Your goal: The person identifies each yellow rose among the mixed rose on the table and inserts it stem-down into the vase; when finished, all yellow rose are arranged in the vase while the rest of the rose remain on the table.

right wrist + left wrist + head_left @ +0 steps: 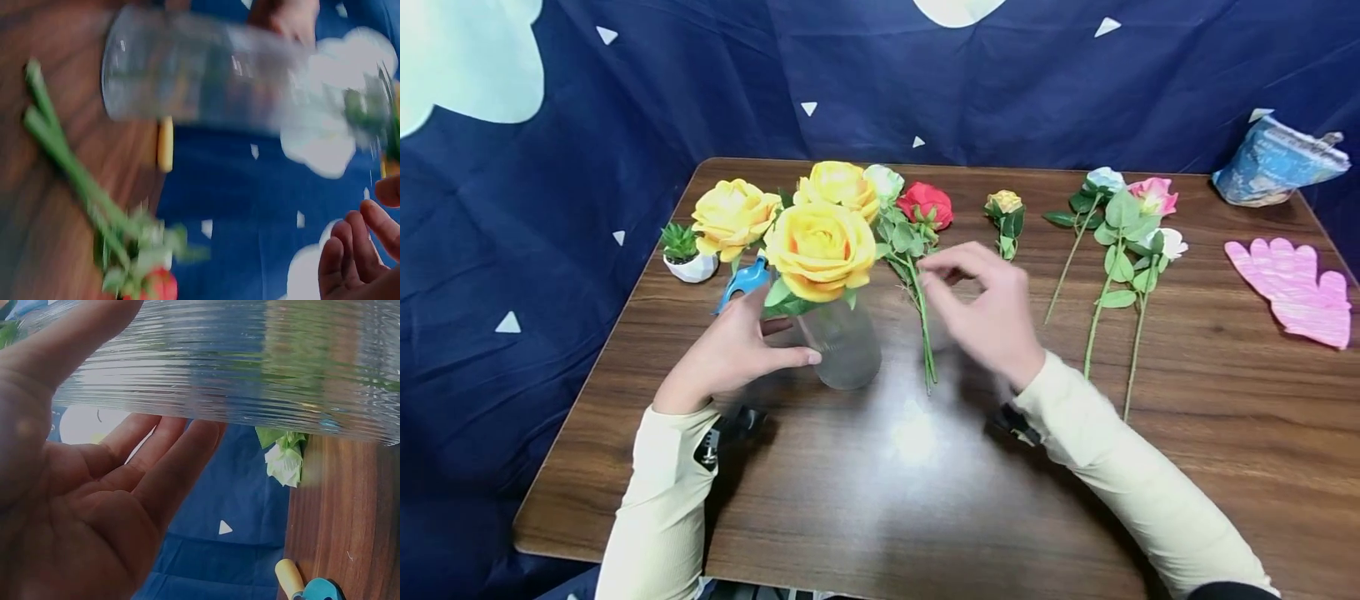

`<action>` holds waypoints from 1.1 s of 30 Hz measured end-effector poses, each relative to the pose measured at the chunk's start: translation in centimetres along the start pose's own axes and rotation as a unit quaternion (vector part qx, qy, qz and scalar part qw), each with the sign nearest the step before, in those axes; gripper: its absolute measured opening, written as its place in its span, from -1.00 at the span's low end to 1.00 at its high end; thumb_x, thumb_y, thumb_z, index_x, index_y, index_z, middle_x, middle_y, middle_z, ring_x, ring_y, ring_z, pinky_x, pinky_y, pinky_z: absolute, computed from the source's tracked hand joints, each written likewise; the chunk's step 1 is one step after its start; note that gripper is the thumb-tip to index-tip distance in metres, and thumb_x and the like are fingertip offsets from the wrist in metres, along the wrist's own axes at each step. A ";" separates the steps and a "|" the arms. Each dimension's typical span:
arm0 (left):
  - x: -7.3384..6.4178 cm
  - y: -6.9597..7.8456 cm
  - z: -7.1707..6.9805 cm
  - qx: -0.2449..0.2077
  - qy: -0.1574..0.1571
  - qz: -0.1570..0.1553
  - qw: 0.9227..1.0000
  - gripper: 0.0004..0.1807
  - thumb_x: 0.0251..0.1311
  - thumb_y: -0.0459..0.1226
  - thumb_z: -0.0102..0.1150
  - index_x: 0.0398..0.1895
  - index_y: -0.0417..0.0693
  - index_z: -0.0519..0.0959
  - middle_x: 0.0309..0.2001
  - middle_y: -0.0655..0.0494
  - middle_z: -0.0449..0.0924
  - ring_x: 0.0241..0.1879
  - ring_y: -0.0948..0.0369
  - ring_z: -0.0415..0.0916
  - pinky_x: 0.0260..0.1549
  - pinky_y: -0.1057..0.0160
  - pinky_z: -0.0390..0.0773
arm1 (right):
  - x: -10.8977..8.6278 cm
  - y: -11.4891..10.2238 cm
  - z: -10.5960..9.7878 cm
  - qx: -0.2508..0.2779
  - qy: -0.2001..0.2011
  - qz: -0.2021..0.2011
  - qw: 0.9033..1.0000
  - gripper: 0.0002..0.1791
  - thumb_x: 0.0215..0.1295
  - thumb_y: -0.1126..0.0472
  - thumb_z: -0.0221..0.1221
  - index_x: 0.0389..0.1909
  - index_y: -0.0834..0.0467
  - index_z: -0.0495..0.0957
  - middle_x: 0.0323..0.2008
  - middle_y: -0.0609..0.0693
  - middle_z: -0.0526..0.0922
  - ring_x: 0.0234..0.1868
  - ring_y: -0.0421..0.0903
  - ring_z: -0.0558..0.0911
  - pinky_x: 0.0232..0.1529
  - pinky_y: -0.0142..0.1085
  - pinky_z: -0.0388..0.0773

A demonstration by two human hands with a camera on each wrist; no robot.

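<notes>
A clear ribbed glass vase (846, 350) stands on the table with several large yellow roses (822, 250) in it. My left hand (730, 354) holds the vase, its thumb in front and its fingers behind the glass (225, 369). To the right, my right hand (988, 308) is above the table with bent fingers and nothing visible in them. Next to that hand lie a red rose (927, 205) and a pale white-green flower (883, 182), their green stems (927, 342) close together. The right wrist view is blurred; the hand there appears apart from the vase.
A small potted succulent (691, 254) and a blue plastic object (745, 279) are at the left. A small yellow rose (1004, 202) and blue, pink (1153, 197) and white flowers lie right. Farther right are a pink glove (1292, 287) and a blue bag (1273, 162).
</notes>
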State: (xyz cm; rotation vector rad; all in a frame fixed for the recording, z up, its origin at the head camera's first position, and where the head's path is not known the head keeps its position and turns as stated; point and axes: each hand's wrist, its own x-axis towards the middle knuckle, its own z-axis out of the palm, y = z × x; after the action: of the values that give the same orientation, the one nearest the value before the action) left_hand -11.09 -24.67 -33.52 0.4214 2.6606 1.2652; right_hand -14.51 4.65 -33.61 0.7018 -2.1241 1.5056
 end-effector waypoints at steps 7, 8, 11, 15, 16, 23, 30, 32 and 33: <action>-0.2 0.1 0.0 0.004 -0.001 -0.024 1.000 -0.03 0.09 -0.25 0.58 0.48 -0.35 0.21 0.34 -0.20 0.47 0.28 -0.05 0.51 0.23 -0.08 0.58 | 1.9 2.5 -5.5 0.028 0.093 0.125 0.987 -0.85 0.34 0.48 0.18 -0.27 0.35 0.73 -0.48 -0.30 0.69 -0.49 -0.31 0.57 -0.42 -0.52 0.52; -0.2 0.1 0.0 -0.003 -0.002 -0.026 1.000 -0.02 0.09 -0.26 0.58 0.49 -0.34 0.19 0.36 -0.19 0.45 0.29 -0.04 0.50 0.24 -0.08 0.57 | 2.2 2.7 -6.1 0.031 0.095 0.135 0.986 -0.83 0.36 0.47 0.16 -0.29 0.30 0.72 -0.50 -0.33 0.68 -0.49 -0.32 0.58 -0.41 -0.53 0.55; -0.2 -0.1 0.1 -0.020 -0.004 -0.021 1.000 0.00 0.09 -0.30 0.57 0.52 -0.33 0.15 0.39 -0.18 0.42 0.31 -0.03 0.48 0.26 -0.04 0.54 | 2.7 3.3 -7.8 0.019 0.092 0.161 0.982 -0.81 0.43 0.41 0.13 -0.30 0.17 0.69 -0.52 -0.36 0.68 -0.49 -0.31 0.62 -0.38 -0.54 0.60; -0.2 -0.1 0.1 -0.016 -0.004 -0.022 1.000 0.01 0.09 -0.31 0.57 0.52 -0.34 0.15 0.38 -0.20 0.43 0.30 -0.03 0.49 0.26 -0.05 0.55 | 2.9 4.1 -9.4 -0.056 0.053 0.183 0.980 -0.81 0.45 0.31 0.13 -0.26 0.26 0.70 -0.58 -0.44 0.63 -0.52 -0.39 0.60 -0.41 -0.60 0.57; -0.2 -0.1 0.1 -0.010 -0.003 -0.024 1.000 0.02 0.09 -0.29 0.57 0.52 -0.34 0.14 0.38 -0.20 0.43 0.30 -0.04 0.48 0.26 -0.06 0.55 | 3.0 4.3 -9.7 -0.076 0.040 0.187 0.979 -0.78 0.45 0.29 0.12 -0.24 0.31 0.71 -0.59 -0.45 0.60 -0.54 -0.42 0.59 -0.42 -0.61 0.56; -0.2 0.2 0.0 0.034 0.000 -0.047 0.998 0.08 0.09 -0.13 0.58 0.55 -0.33 0.12 0.43 -0.23 0.37 0.39 -0.07 0.35 0.31 -0.20 0.47 | 2.7 6.3 -10.1 -0.142 -0.077 0.250 0.955 -0.59 0.53 0.08 0.08 -0.10 0.36 0.72 -0.49 -0.05 0.74 -0.59 -0.44 0.60 -0.50 -0.56 0.56; -0.2 0.1 0.0 0.046 0.001 -0.046 0.998 0.08 0.10 -0.11 0.57 0.54 -0.35 0.13 0.39 -0.24 0.42 0.34 -0.05 0.39 0.28 -0.20 0.48 | 2.6 7.5 -9.7 -0.115 -0.147 0.308 0.933 -0.47 0.60 0.00 0.00 0.01 0.41 0.67 -0.21 0.27 0.79 -0.49 -0.35 0.71 -0.40 -0.46 0.69; -0.1 0.1 0.0 0.049 0.001 -0.045 0.998 0.09 0.09 -0.10 0.57 0.55 -0.35 0.13 0.38 -0.25 0.43 0.32 -0.05 0.40 0.26 -0.19 0.50 | 2.6 7.6 -9.5 -0.094 -0.154 0.324 0.929 -0.47 0.61 0.02 0.00 0.01 0.44 0.66 -0.29 0.20 0.80 -0.48 -0.32 0.72 -0.37 -0.42 0.72; -0.1 0.1 0.0 0.050 0.002 -0.046 0.998 0.09 0.09 -0.10 0.57 0.54 -0.35 0.13 0.37 -0.25 0.45 0.30 -0.04 0.42 0.25 -0.18 0.51 | 2.7 7.8 -9.4 -0.082 -0.156 0.334 0.926 -0.48 0.61 0.03 0.00 0.01 0.46 0.65 -0.34 0.15 0.80 -0.48 -0.29 0.72 -0.36 -0.39 0.74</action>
State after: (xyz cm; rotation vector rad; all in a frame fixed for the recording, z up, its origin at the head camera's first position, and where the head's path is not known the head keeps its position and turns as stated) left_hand -10.96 -24.64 -33.47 0.3072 2.7200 1.1119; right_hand -20.88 15.31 -34.71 0.1513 -2.8923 1.5706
